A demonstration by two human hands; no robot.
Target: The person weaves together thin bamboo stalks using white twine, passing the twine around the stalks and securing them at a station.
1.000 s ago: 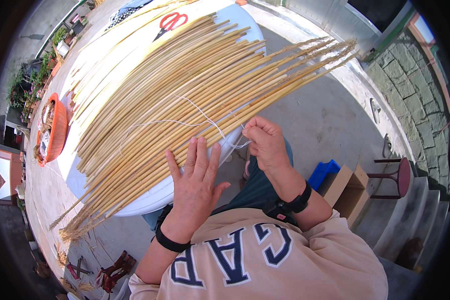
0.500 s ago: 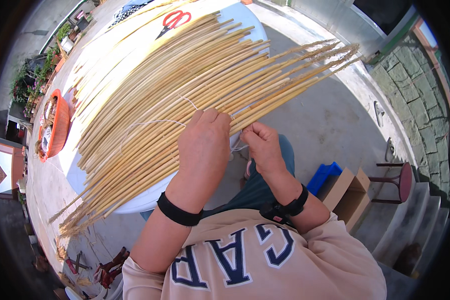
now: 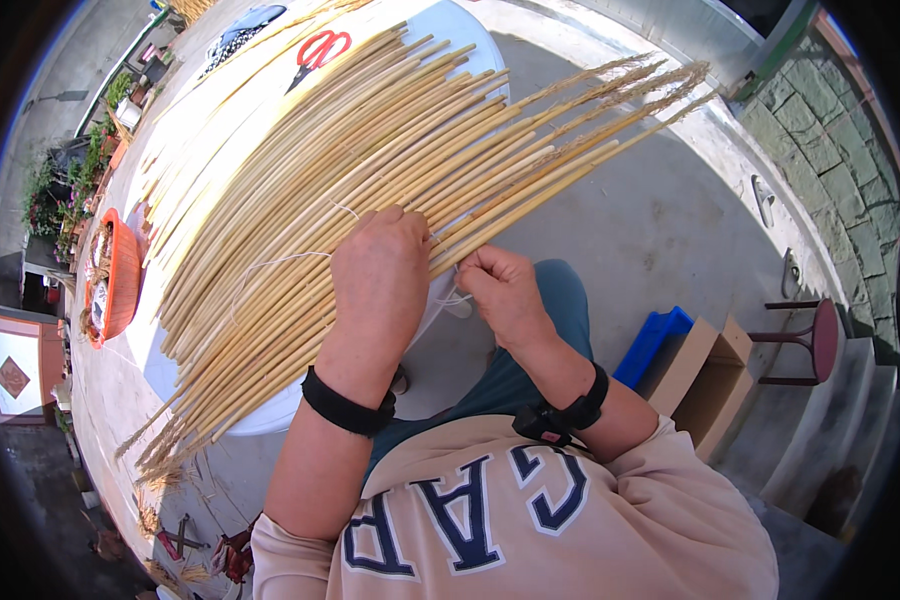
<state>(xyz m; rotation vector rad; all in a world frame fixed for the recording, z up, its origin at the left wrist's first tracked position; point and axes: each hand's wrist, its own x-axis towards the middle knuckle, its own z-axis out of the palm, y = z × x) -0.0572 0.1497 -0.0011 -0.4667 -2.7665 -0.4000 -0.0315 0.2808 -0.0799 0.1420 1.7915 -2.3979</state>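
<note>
A wide row of long, pale dry reed stalks lies side by side across a round white table, several ending in feathery tufts. My left hand is curled over the near stalks with its knuckles up; its fingertips are hidden. A thin white string loops out from beside this hand over the stalks. Just off the near edge of the row, my right hand is closed in a pinch on white string, with loose strands hanging below. Red-handled scissors rest beyond the stalks at the far side.
An orange basket with things in it stands left of the table. At right are a blue crate, an open cardboard box, a dark red stool and steps. Potted plants line the far left.
Both hands have shifted slightly left in the picture, together with the stalks, table and scissors, as the view moved. Their grip looks the same.
</note>
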